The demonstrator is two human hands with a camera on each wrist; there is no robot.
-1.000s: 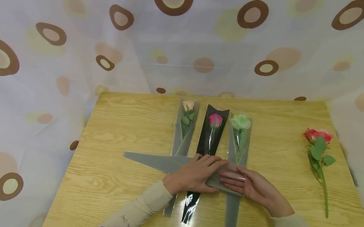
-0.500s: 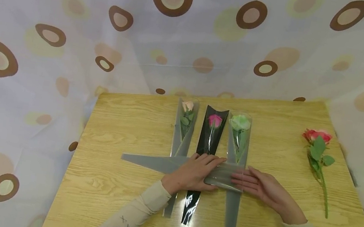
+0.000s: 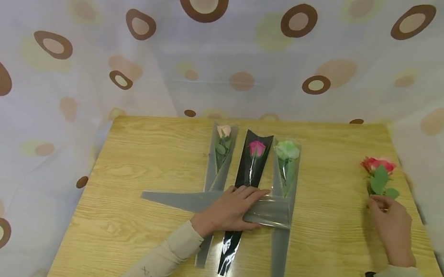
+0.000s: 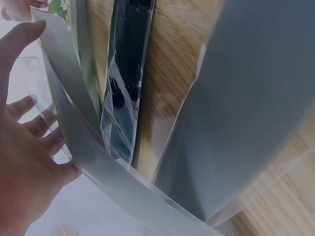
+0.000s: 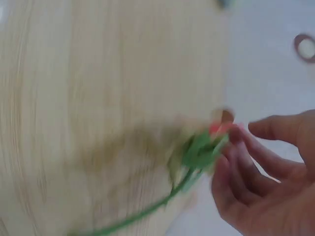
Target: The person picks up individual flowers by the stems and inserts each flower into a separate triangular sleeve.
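Observation:
My left hand (image 3: 230, 210) grips a long grey tapered flower sleeve (image 3: 177, 198) with a clear front, which lies crosswise over three wrapped flowers. The left wrist view shows the thumb at one edge of the sleeve (image 4: 113, 172) and several fingers behind its clear film. At the table's right side my right hand (image 3: 392, 228) is over the stem of a red-pink rose (image 3: 378, 165) with green leaves. In the blurred right wrist view, thumb and fingers are apart beside the leaves (image 5: 199, 152); most of the stem is hidden in the head view.
Beneath the sleeve lie a peach rose (image 3: 224, 131) in a grey wrap, a magenta rose (image 3: 256, 148) in a black wrap and a pale green flower (image 3: 287, 150) in a grey wrap. Patterned cloth (image 3: 149, 73) hangs behind the wooden table (image 3: 142, 145).
My right hand has left the mouth of the grey sleeve and moved right to the red-pink rose. The left hand stays on the sleeve. The head view has shifted slightly.

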